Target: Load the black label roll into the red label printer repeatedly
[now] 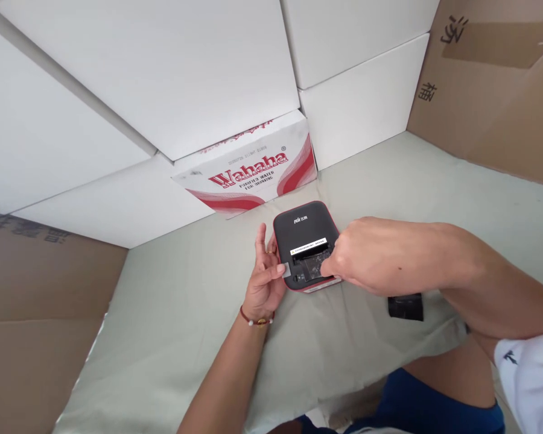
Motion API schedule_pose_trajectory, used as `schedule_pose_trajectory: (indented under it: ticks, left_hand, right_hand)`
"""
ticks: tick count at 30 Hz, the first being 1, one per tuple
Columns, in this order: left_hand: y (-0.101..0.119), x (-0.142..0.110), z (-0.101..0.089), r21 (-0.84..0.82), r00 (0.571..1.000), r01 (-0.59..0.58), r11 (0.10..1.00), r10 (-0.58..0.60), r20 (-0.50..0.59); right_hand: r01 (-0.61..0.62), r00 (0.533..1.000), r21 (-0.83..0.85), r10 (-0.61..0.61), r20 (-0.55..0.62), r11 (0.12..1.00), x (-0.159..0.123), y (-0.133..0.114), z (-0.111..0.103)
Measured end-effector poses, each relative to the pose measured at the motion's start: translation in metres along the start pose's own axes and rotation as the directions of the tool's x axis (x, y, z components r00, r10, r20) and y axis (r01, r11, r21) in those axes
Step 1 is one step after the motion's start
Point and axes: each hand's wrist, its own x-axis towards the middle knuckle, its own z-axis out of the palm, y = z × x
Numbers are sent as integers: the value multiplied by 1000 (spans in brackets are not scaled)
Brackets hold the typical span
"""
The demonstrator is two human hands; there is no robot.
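Observation:
A black, round-cornered device (302, 225) with a red edge lies on the cloth. White lettering marks its top, and a white label strip (308, 246) runs above a recess holding a shiny, dark, see-through piece (314, 266). My left hand (266, 280) grips the device's left side, thumb pressed on a small grey tab (286, 269) at the edge, one finger pointing up. Over the right side, my right hand (353, 256) is closed, its fingertips pressed to the dark piece in the recess. Whatever sits between those fingertips is hidden by the hand.
A black flat piece (406, 307) lies under my right forearm, near the front edge. Behind the device stands a white-and-red Wahaha water carton (253, 178) against stacked white boxes (163, 72). Brown cartons (502, 90) flank both sides of the grey-green cloth (185, 301).

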Motion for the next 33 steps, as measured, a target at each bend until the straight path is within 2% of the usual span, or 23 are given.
schedule_pose_trajectory:
  ticks: [7,11,14,18,20,24,26,30,33]
  left_hand:
    - [-13,2,-5,50,996,-38,998,33,84]
    - [-19,2,-4,59,993,-70,996,64,100]
    - [-24,3,-5,53,990,-109,993,103,93]
    - [-30,7,-10,54,986,-145,988,140,86]
    - [-32,9,-12,46,987,-143,989,138,86]
    - [-33,11,-12,13,988,-131,991,130,80]
    - [-33,11,-12,8,987,-140,990,139,84]
    - [-33,11,-11,2,983,-156,988,155,100]
    - [-33,11,-11,7,982,-158,987,157,105]
  right_hand:
    - [1,1000,-16,-1,24,1000,0,-2,-4]
    - [-31,999,40,32,-41,999,3,-2,-5]
    - [-135,980,108,149,-128,985,20,0,-5]
    - [-372,900,23,366,-237,928,58,5,1]
    - [-435,883,-12,424,-204,900,74,6,3]
    - [-496,868,-66,496,-13,866,90,8,0]
    - [-513,855,-79,517,41,855,94,8,0]
    - [-528,845,-80,532,54,846,98,6,4]
    - [-539,842,-56,538,-23,841,87,-3,7]
